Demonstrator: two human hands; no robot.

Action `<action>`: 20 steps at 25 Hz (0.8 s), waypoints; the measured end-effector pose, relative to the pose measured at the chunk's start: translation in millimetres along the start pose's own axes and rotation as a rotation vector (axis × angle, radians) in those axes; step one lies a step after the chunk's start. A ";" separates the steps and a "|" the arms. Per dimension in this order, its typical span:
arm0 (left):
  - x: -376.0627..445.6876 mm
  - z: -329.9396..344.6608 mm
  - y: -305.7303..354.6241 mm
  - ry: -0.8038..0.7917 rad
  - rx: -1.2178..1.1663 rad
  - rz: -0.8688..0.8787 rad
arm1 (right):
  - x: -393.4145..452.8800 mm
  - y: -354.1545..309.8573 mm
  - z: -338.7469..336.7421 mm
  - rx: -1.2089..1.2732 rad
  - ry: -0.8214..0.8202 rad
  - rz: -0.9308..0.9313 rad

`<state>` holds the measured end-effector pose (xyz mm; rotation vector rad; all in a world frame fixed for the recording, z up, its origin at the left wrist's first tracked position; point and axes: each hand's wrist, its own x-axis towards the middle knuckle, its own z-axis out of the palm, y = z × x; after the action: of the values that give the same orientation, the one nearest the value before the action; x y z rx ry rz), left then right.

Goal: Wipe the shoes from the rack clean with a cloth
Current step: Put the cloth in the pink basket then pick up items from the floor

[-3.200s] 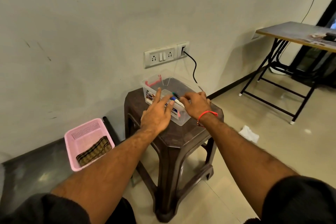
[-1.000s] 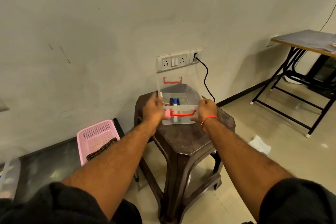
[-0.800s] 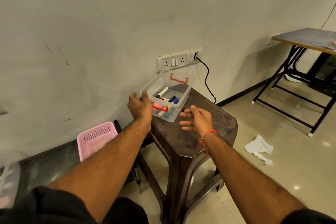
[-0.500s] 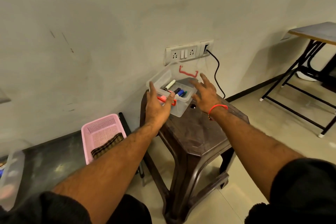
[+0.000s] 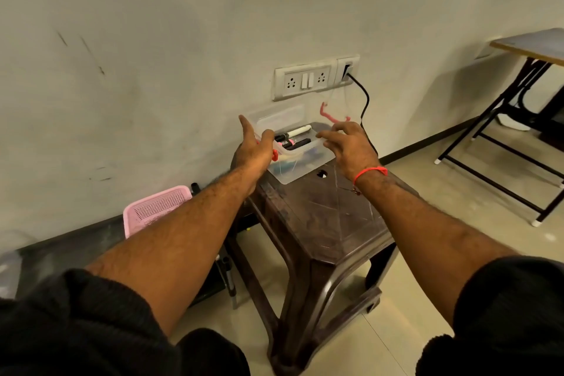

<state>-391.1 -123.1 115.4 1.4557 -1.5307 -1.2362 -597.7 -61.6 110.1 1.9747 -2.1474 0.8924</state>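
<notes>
No shoe, rack or cloth shows in the head view. A clear plastic box [image 5: 293, 172] holding several markers [image 5: 294, 136] sits at the far edge of a dark brown plastic stool [image 5: 329, 223]. Its clear lid with a red handle [image 5: 331, 114] stands open against the wall. My left hand [image 5: 253, 149] rests at the box's left rim beside a red latch, fingers spread. My right hand [image 5: 348, 146], with a red thread on the wrist, hovers over the box's right side, fingers curled and apart, holding nothing.
A pink mesh basket [image 5: 155, 207] stands on the floor left of the stool, partly behind my left arm. A socket panel [image 5: 305, 81] with a black cable [image 5: 364, 107] is on the wall behind the box. A folding table [image 5: 531, 46] stands at the right.
Both hands held the box by its sides, then turned and slid it toward the wall. Now the fingers have come off and spread. The checked cloth in the basket is hidden by my arm.
</notes>
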 end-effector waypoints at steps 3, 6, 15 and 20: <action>8.0 7.4 -6.9 -0.003 0.020 0.011 | -4.1 2.5 -1.9 -0.017 0.000 -0.010; 16.0 12.6 -12.1 0.012 0.032 0.010 | -4.4 0.7 -1.3 0.007 -0.009 0.016; 16.7 7.9 -2.6 -0.008 0.072 0.083 | 2.3 0.4 11.0 -0.052 -0.055 0.047; 21.2 8.8 -5.6 -0.024 0.053 0.096 | -0.1 0.6 11.2 -0.030 -0.028 0.052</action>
<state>-400.5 -141.8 104.5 1.3887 -1.6414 -1.1685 -594.7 -66.7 100.7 1.9374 -2.2235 0.8389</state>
